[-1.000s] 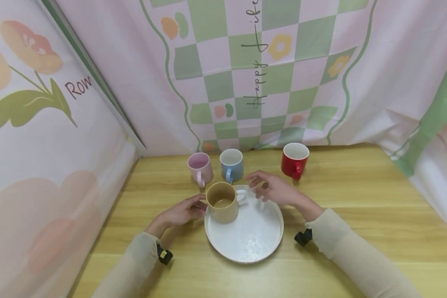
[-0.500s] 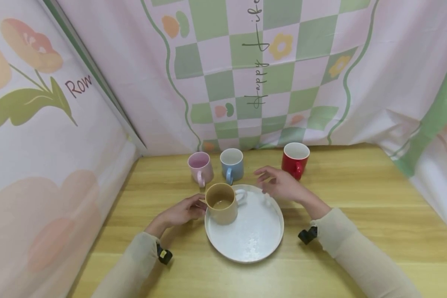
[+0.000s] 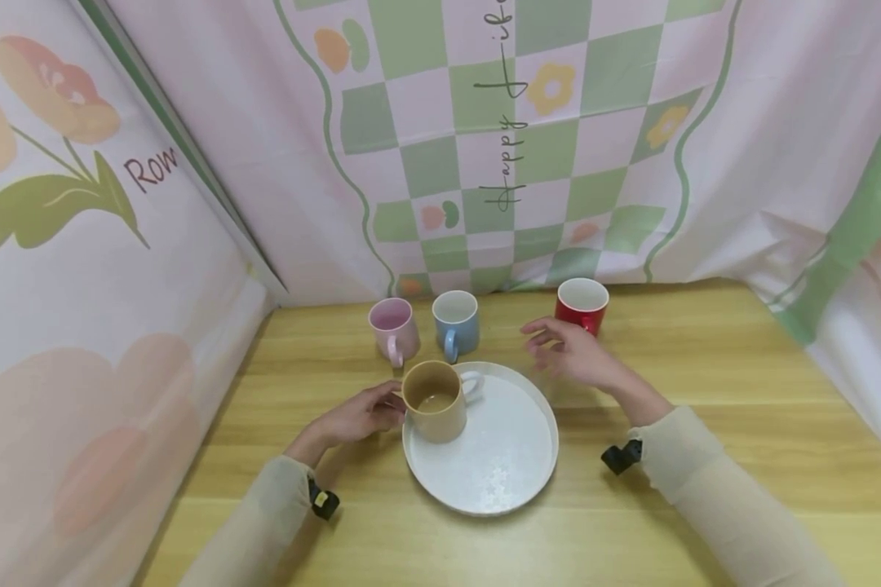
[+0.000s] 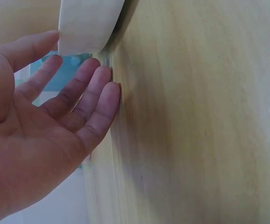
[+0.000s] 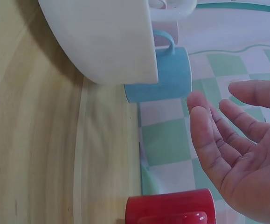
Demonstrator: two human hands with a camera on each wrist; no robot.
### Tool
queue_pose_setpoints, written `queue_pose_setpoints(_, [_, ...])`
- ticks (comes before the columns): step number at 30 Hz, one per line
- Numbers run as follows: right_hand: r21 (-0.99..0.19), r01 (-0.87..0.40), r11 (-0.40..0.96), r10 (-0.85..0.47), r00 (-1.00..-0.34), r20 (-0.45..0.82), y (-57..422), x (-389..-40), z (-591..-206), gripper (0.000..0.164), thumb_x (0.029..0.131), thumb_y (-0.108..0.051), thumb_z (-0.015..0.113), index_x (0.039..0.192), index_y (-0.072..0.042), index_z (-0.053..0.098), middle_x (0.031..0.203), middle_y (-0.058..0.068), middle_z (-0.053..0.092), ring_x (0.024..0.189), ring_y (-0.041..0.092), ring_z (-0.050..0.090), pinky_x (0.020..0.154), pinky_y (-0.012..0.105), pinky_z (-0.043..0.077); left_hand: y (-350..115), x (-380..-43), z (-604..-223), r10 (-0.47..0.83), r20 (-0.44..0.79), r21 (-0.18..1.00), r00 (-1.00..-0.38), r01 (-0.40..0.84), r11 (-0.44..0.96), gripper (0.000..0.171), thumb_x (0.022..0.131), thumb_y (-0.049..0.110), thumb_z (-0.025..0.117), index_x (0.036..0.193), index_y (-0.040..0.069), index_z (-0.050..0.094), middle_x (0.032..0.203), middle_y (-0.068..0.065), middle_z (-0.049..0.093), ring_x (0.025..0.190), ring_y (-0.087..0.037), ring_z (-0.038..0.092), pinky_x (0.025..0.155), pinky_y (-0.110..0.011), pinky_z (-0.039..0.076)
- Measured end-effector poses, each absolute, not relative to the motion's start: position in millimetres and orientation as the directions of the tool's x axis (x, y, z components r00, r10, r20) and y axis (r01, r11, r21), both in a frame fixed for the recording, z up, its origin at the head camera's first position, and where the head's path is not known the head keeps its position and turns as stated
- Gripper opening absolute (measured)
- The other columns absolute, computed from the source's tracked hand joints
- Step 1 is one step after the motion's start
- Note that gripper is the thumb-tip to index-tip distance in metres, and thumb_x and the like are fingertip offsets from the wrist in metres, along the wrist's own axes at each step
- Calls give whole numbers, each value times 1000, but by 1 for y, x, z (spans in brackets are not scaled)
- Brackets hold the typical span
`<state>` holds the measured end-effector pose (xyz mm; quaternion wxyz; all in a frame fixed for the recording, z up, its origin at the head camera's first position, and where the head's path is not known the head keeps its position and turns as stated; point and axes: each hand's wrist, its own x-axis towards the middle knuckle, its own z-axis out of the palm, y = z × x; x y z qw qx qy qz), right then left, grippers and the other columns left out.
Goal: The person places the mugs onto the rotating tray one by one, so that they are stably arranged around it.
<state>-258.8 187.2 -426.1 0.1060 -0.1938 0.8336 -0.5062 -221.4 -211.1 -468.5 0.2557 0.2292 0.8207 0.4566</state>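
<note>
Backdrop reads "Happy" beyond 2 relaxed hands near tan mug and red mug.

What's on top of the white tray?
One tan mug, upright, on the side near the left hand. Nothing else shows on the white tray; its patch under the mug is covered, so I can't see that.

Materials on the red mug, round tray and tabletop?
Red mug: likely glazed ceramic; glossy, sharp highlights. Round tray: rigid-looking, pale, soft sheen where light reflects; plastic, ceramic or coated metal, can't tell. Tabletop: wood or wood-look laminate; grain streaks, satin reflection.
</note>
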Motion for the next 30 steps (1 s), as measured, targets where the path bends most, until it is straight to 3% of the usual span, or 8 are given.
queue_pose_setpoints(8, [-897,-193,397,-419,-908,10,196,-261,-426,38,100,-10,58,136,0,50,122,34,60,88,28,71,67,42,61,-211,-221,-468,612,-212,872,-762,136,470,45,101,11,55,145,13,46,132,-18,62,124,-33,57,97,-39,53])
queue_pose_setpoints(20, [-879,-190,438,-387,-922,6,212,-260,-421,42,102,-16,56,140,-1,47,125,32,61,96,39,70,72,45,60,-211,-221,-467,615,-215,868,-758,140,476,50,101,14,57,149,16,43,135,-15,61,126,-32,56,104,-44,50])
queue_pose_setpoints(30, [-877,-195,439,-354,-935,30,222,-263,-422,43,103,-20,57,140,0,48,125,29,62,92,31,71,70,38,61,-211,-221,-469,621,-194,873,-759,155,462,44,100,10,57,143,11,47,132,-17,62,125,-33,57,105,-45,50])
